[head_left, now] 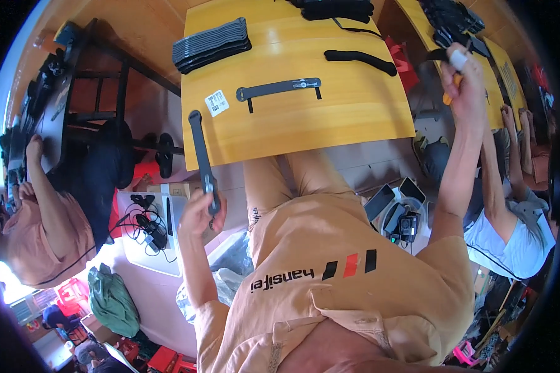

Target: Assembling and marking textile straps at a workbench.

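Note:
My left hand (200, 214) is closed around the lower end of a dark grey strap (202, 146), which stretches up past the near left corner of the yellow table. My right hand (468, 84) is raised beyond the table's right edge, fingers curled around a tool with an orange handle (457, 81); its kind is partly hidden. White wrapping covers one finger. A similar flat grey strap (280, 89) lies across the table with two short black tabs under it. Beside it is a white printed label (216, 103).
A stack of grey straps (211, 46) sits at the table's (330, 127) far left. A black padded strip (361, 61) and a black pile (337, 9) lie far right. Cables rest on a white box (149, 248) at lower left. People sit on both sides.

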A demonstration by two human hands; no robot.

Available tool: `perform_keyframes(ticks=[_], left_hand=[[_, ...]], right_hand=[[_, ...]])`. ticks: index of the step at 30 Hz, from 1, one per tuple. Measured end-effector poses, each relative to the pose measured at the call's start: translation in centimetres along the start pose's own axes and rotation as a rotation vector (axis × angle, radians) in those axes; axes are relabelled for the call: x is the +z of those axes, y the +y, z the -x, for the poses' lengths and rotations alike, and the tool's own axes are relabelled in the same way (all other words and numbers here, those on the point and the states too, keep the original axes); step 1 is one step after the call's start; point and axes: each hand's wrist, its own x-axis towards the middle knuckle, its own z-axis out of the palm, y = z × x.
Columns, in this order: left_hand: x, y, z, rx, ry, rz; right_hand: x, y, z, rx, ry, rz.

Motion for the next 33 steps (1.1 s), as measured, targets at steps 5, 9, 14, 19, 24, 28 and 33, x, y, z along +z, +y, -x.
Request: perform_keyframes(ticks=[5, 9, 14, 19, 24, 28, 33], left_hand=[[-1.4, -0.7, -6.5, 0.002, 0.327, 0.364], [-2.8, -2.6, -10.0, -0.086, 0.325, 0.281], [0.0, -1.8, -9.5, -0.273, 0.220, 0.218], [1.7, -2.3, -6.7, -0.481, 0.239, 0.049], [7.2, 1.8, -5.3, 0.363, 0.350, -0.402], [13.3, 6.2, -8.2, 0.860, 0.377, -0.783], [14.3, 4.6, -11.6, 0.457, 0.016, -0.576]], right_hand=[[2.8, 0.6, 1.2, -0.616, -0.111, 0.958], [3.1, 0.1, 1.8, -0.609, -0.038, 0.964], [2.0, 2.2, 1.7, -0.650, 0.092, 0.896], [2.6, 2.9, 2.7, -0.569, -0.029, 0.874], [5.0, 2.9, 4.7, -0.709, -0.378, 0.873], [7.7, 4.4, 6.3, -0.915, -0.477, 0.750], [9.1, 6.0, 7.4, -0.884, -0.493, 0.654]])
